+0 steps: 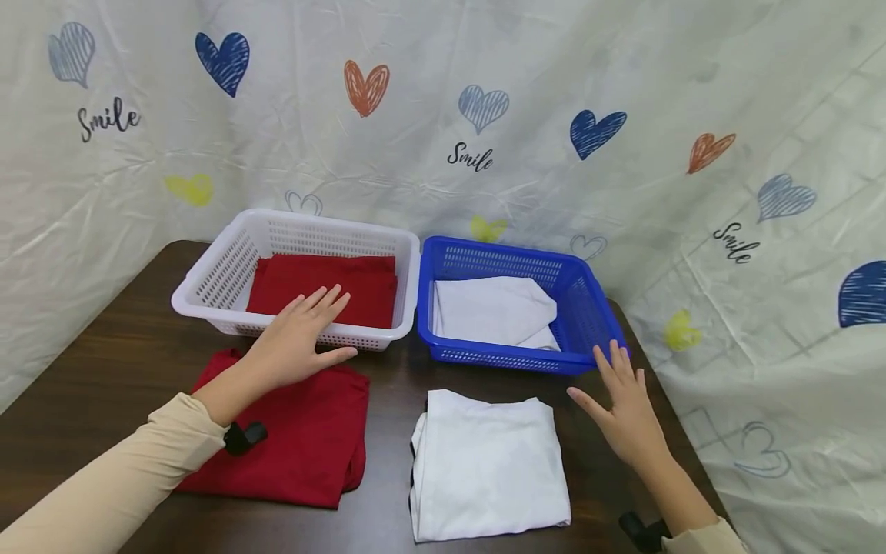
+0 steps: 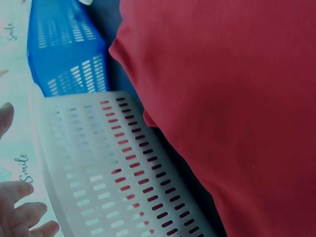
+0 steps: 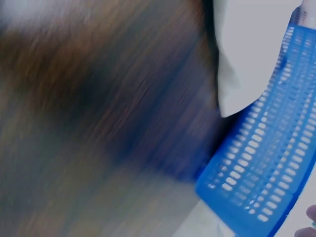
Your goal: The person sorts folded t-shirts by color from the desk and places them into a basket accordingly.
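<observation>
Left hand [image 1: 299, 341]: released, fingers straight, above the near rim of the white basket [image 1: 208, 265], over the folded red cloth [image 1: 304, 438].
Right hand [image 1: 626, 408]: released, fingers spread, beside the blue basket [image 1: 588, 308], holding nothing.
White cloth [image 1: 487, 465]: folded on the table [image 1: 90, 362].
Risk: a one-handed lift would likely undo the red fold; a wrist could nudge a basket.

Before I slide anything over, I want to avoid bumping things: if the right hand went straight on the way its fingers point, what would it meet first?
Most likely the near right corner of the blue basket: the right hand points straight at it, fingers spread, though height above the table is unclear.
</observation>
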{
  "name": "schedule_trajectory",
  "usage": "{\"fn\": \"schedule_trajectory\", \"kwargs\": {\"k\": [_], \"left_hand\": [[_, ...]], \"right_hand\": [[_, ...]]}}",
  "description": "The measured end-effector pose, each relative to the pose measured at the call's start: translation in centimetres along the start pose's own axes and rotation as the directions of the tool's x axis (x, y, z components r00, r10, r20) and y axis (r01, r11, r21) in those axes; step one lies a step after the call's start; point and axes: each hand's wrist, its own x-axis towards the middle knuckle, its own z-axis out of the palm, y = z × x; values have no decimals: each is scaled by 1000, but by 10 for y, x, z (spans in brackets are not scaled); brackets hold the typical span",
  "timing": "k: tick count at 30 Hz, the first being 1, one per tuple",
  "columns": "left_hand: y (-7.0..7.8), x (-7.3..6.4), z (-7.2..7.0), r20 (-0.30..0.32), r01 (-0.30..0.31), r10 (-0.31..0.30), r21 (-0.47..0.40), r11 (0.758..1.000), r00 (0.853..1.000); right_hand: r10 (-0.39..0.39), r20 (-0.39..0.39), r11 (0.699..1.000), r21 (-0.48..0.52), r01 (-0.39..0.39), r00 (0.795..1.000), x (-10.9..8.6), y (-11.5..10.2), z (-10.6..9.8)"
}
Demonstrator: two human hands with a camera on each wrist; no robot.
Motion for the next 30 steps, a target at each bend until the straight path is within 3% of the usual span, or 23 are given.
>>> {"fn": "schedule_trajectory", "kwargs": {"k": [17, 30], "left_hand": [[20, -5, 12, -27, -69, 70, 25, 997, 997], [39, -10, 19, -32, -118, 120, 56, 991, 992]], "right_hand": [[-10, 13, 999, 36, 9, 1000, -19, -14, 15], [44, 40, 995, 84, -47, 998, -31, -33, 17]]}}
